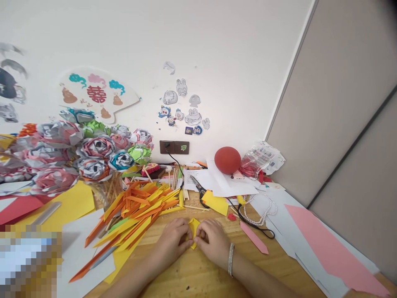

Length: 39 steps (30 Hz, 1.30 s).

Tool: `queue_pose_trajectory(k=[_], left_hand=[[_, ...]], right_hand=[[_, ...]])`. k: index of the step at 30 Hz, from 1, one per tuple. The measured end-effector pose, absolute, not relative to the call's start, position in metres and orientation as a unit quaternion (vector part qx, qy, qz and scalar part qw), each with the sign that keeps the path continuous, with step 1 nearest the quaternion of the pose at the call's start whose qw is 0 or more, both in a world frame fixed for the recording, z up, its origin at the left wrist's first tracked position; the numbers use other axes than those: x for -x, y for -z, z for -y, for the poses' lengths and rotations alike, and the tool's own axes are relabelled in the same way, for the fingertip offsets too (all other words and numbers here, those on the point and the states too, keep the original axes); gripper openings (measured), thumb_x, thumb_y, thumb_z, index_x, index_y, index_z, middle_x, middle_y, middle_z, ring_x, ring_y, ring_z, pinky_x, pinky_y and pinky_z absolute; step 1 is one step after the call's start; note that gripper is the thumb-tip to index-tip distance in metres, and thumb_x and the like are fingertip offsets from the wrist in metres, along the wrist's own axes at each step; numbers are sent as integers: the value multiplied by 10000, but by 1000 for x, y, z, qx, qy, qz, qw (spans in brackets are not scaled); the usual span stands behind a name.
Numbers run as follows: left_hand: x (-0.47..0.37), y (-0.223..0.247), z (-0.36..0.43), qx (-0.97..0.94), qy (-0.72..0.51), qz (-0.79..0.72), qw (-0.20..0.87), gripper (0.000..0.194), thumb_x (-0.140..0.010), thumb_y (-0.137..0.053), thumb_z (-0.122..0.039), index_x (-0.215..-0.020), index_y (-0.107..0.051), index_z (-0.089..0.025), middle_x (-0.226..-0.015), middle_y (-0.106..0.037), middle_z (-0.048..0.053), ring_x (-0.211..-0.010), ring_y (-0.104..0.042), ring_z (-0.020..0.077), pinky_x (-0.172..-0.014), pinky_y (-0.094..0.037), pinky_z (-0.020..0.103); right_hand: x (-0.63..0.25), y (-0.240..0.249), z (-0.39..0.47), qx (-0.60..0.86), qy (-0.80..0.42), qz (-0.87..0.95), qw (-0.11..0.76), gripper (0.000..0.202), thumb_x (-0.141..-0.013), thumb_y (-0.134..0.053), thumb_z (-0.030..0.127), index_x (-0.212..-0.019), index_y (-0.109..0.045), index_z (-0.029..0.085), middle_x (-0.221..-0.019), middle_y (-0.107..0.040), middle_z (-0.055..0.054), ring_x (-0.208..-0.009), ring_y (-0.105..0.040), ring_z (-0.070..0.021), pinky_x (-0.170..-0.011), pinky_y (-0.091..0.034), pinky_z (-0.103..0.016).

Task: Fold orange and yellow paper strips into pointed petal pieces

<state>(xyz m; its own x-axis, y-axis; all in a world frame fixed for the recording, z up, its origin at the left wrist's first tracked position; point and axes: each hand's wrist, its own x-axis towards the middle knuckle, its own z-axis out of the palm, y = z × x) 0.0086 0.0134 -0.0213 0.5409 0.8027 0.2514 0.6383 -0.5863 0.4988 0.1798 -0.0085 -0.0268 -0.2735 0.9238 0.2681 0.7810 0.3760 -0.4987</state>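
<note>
Between my two hands is a small piece of folded yellow paper (194, 225) on the wooden table. My left hand (175, 236) is closed on its left side, fingers curled and pinching the edge. From the other side my right hand (213, 240), with a beaded bracelet at the wrist, pinches the right edge. The fingertips of both hands nearly meet at the lower end of the paper and partly hide it. Left of my left hand lies a pile of folded yellow and orange paper strips (139, 203).
Scissors (201, 191) lie behind my hands, partly under yellow paper (215, 203). A red balloon (227, 160) rests on white sheets. At right are a pearl string (269, 207), a pink strip (253, 238) and large paper sheets (328, 244). Paper flowers (96, 151) stand at left.
</note>
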Motion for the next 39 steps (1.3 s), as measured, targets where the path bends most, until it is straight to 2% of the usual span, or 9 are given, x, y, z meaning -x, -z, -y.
queue_pose_trajectory(k=[7, 12, 18, 27, 31, 39], left_hand=[[-10, 15, -14, -855, -215, -432, 189, 55, -730, -580, -158, -693, -578, -198, -774, -567, -7, -791, -527, 173, -694, -380, 259], [-9, 16, -16, -857, -208, -433, 188, 72, -735, -606, -195, -677, -564, -191, -786, -576, 7, -803, -525, 189, -703, -383, 273], [-8, 16, -15, -856, -207, -433, 194, 57, -739, -579, -170, -687, -565, -189, -768, -566, 6, -781, -526, 186, -695, -383, 274], [-7, 13, -16, -849, -220, -424, 224, 125, -780, -524, -240, -668, -560, -200, -789, -578, 20, -818, -541, 196, -729, -404, 282], [-3, 6, -17, -846, -221, -407, 265, 60, -724, -549, -200, -665, -557, -201, -827, -592, 13, -847, -558, 180, -767, -420, 260], [-5, 10, -18, -835, -227, -423, 268, 65, -702, -544, -213, -641, -526, -200, -756, -564, 6, -745, -539, 179, -688, -415, 264]], right_hand=[[-182, 31, 7, 524, -137, 798, 263, 302, -637, -760, 314, -821, -538, 224, -847, -555, 28, -847, -486, -185, -740, -309, -293], [-186, 29, 4, 554, -141, 772, 278, 232, -658, -738, 321, -753, -560, 208, -778, -544, 21, -793, -483, -178, -716, -306, -291], [-187, 30, 4, 549, -147, 773, 280, 95, -692, -676, 212, -702, -582, 204, -813, -561, 5, -843, -488, -185, -760, -306, -301], [-185, 30, 5, 552, -130, 776, 275, 91, -706, -655, 228, -712, -566, 209, -822, -557, 11, -850, -485, -182, -757, -296, -299], [-187, 30, 5, 541, -134, 779, 287, 78, -711, -651, 218, -731, -575, 215, -821, -554, 15, -853, -488, -177, -761, -298, -294], [-185, 28, 4, 550, -143, 774, 281, 94, -709, -670, 234, -688, -582, 210, -801, -556, 16, -848, -492, -174, -756, -297, -294]])
